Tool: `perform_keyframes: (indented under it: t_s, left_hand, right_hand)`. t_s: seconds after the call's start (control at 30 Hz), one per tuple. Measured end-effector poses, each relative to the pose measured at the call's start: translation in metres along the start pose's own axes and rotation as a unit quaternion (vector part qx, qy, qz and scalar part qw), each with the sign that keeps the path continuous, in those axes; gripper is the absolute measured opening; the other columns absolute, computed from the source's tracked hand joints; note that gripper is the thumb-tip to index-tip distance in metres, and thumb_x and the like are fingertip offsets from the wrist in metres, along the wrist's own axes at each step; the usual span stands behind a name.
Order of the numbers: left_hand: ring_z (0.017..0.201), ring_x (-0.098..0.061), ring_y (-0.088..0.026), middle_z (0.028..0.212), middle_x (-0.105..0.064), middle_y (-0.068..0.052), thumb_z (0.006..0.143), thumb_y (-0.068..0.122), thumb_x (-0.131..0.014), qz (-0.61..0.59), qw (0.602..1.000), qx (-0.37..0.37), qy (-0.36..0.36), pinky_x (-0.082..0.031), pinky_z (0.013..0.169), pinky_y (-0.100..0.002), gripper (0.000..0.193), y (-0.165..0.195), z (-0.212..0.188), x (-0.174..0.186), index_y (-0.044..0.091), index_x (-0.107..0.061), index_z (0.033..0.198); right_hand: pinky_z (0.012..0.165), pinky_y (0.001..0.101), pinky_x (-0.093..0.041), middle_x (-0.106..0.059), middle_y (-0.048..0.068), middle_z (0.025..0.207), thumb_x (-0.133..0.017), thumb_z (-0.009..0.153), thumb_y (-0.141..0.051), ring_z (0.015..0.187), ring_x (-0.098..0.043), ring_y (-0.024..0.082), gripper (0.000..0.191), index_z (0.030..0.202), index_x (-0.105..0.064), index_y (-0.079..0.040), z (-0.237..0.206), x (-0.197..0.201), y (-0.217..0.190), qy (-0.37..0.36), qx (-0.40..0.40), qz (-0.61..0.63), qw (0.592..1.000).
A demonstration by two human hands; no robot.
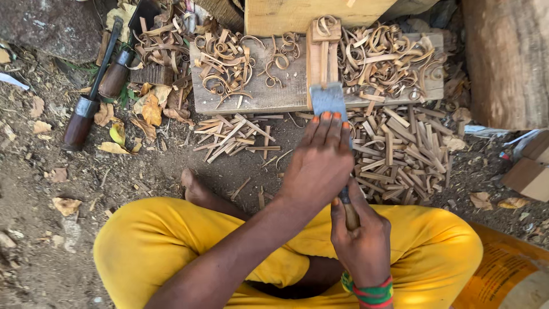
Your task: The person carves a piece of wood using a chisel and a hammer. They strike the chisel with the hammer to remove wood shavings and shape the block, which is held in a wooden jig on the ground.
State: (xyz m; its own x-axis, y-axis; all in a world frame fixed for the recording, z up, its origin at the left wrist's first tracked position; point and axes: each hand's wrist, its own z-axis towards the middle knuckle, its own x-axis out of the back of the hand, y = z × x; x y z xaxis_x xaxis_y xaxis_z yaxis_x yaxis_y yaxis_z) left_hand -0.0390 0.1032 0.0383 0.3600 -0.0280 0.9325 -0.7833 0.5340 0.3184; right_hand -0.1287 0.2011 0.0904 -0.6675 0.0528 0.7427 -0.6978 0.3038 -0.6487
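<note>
Plank (257, 97) ahead of knees, shavings (383, 57) on it; stick pile (400, 154) right, chisels (91, 91) left.
</note>
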Motion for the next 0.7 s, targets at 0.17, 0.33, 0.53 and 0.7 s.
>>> perform_keyframes:
  t_s: [0.17, 0.33, 0.53, 0.7]
  left_hand:
    - [0.130, -0.061, -0.036, 0.135, -0.064, -0.029, 0.081, 0.011, -0.065, -0.048, 0.999, 0.005, -0.004, -0.042, 0.116, -0.045, 0.050, -0.016, 0.016, 0.007, -0.010, -0.064, 0.127]
    - [0.129, -0.062, -0.035, 0.134, -0.063, -0.028, 0.072, 0.012, -0.067, -0.062, 0.998, 0.000, 0.000, -0.043, 0.115, -0.043, 0.056, -0.036, 0.032, -0.010, -0.008, -0.065, 0.124]
    - [0.119, -0.066, -0.039, 0.127, -0.066, -0.029, 0.084, 0.000, -0.065, -0.110, 0.993, 0.043, -0.021, -0.050, 0.106, -0.045, 0.041, -0.054, 0.060, -0.004, -0.008, -0.065, 0.124]
    - [0.118, -0.064, -0.042, 0.125, -0.067, -0.027, 0.074, 0.001, -0.067, -0.164, 0.983, -0.010, 0.078, -0.049, 0.109, -0.049, 0.044, -0.062, 0.047, 0.017, -0.006, -0.069, 0.118]
  right_hand:
    - [0.055, 0.0302, -0.051, -0.063, 0.018, 0.073, -0.068, 0.092, -0.005, 0.063, -0.063, 0.012, 0.040, 0.130, -0.063, 0.007, 0.012, -0.010, -0.008, 0.039, 0.046, 0.007, 0.998]
    - [0.065, 0.0358, -0.057, -0.071, 0.027, 0.095, -0.064, 0.095, -0.009, 0.082, -0.074, 0.035, 0.043, 0.135, -0.061, 0.005, 0.026, -0.023, -0.016, 0.034, 0.023, -0.002, 0.999]
    - [0.081, 0.0466, -0.055, -0.069, 0.032, 0.113, -0.060, 0.096, -0.007, 0.104, -0.066, 0.049, 0.047, 0.142, -0.056, 0.003, 0.038, -0.035, -0.020, 0.066, 0.120, 0.002, 0.991]
    - [0.080, 0.0467, -0.057, -0.071, 0.029, 0.110, -0.064, 0.097, -0.008, 0.100, -0.069, 0.046, 0.049, 0.145, -0.057, -0.003, 0.036, -0.036, -0.015, 0.105, 0.121, -0.030, 0.987]
